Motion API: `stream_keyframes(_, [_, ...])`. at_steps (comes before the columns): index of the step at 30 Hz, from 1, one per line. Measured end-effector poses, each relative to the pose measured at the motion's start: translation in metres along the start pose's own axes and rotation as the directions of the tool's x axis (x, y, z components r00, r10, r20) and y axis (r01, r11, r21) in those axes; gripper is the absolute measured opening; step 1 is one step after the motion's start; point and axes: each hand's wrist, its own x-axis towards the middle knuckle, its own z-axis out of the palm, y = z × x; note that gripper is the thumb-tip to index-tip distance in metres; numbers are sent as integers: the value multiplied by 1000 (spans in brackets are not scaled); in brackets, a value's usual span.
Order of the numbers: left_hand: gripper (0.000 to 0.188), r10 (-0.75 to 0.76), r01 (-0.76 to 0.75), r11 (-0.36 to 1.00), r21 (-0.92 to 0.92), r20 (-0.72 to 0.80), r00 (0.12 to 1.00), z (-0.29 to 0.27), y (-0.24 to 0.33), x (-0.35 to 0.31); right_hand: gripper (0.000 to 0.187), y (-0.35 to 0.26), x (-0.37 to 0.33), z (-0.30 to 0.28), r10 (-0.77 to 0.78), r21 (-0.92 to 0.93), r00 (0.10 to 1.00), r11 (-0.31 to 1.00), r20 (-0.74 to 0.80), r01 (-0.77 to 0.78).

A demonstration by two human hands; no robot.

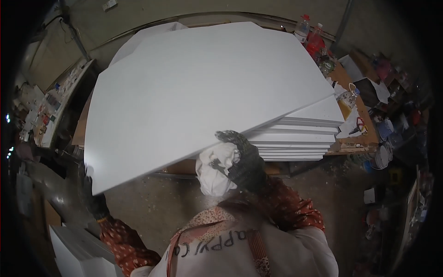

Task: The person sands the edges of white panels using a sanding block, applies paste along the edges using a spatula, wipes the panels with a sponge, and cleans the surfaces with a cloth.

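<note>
A large white panel (207, 87) lies askew over a stack of white panels (295, 138), its near left corner sticking out past the stack. At that corner my left hand (92, 196), in a dark glove, grips the panel's edge; part of the fingers is hidden in shadow. My right hand (247, 164), in a dark green glove, is closed round a crumpled white cloth (214, 171). The cloth is bunched against the panel's near edge and hangs down below it.
A wooden table (364, 131) carries the stack. On its right stand bottles (314, 39), with red-handled pliers (357, 127) nearer. A cluttered side bench (64, 101) is at left, and more white panels (83, 251) are low left. Buckets (380, 157) stand on the right.
</note>
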Motion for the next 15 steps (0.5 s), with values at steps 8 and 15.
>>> stream_keyframes(8, [39, 317, -359, 899, 251, 193, 928, -6, -95, 109, 51, 3, 28, 25, 42, 906, 975, 363, 218, -218])
stream_keyframes(15, [48, 375, -368, 919, -140, 30, 926, 147, 37, 75, 35, -20, 107, 32, -783, -95, 271, 386, -559, 918])
